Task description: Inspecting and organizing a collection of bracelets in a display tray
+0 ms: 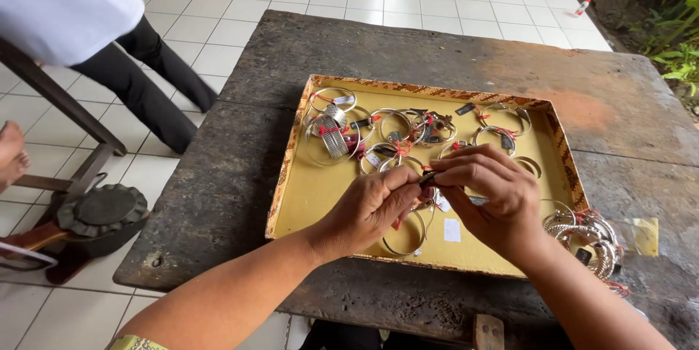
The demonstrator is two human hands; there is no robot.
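Both hands meet over the shallow yellow cardboard tray [306, 197]: the left hand [375, 204] and right hand [489, 193] pinch a small dark tag [428, 175] between fingertips, held up close for fine work. A thin silver bangle [405, 237] hangs below them. More silver bangles [393, 132] lie gathered in the tray on the dark weathered desk [408, 48]; another heap [590, 237] lies outside, by the right wrist.
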